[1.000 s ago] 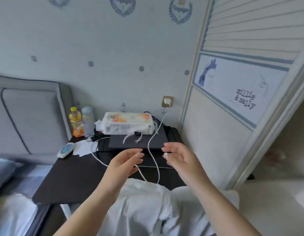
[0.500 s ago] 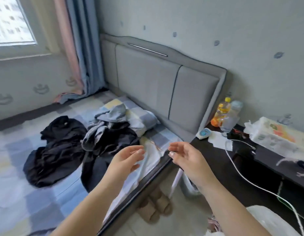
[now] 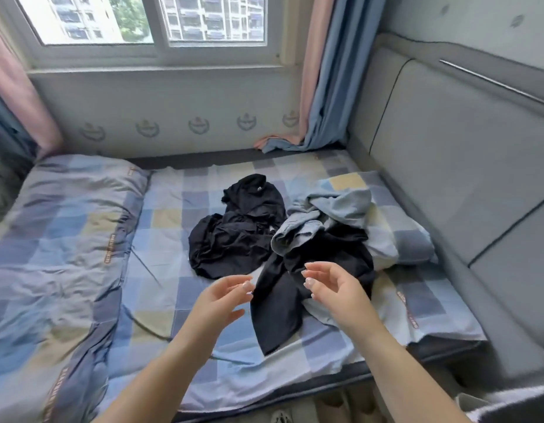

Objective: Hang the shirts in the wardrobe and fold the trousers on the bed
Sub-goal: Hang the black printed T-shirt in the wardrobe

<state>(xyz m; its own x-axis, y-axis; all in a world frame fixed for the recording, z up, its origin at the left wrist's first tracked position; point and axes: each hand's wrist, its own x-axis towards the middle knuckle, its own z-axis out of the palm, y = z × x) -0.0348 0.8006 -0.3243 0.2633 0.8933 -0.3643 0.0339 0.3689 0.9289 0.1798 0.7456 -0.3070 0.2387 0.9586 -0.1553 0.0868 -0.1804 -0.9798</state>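
On the checked bed below the window, dark clothes were heaped. Both hands, left hand and right hand, were held empty, fingers relaxed, above them; probably a garment was to be picked next.

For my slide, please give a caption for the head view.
Both hands, left and right, hover open above crumpled dark clothes on the checked bed.
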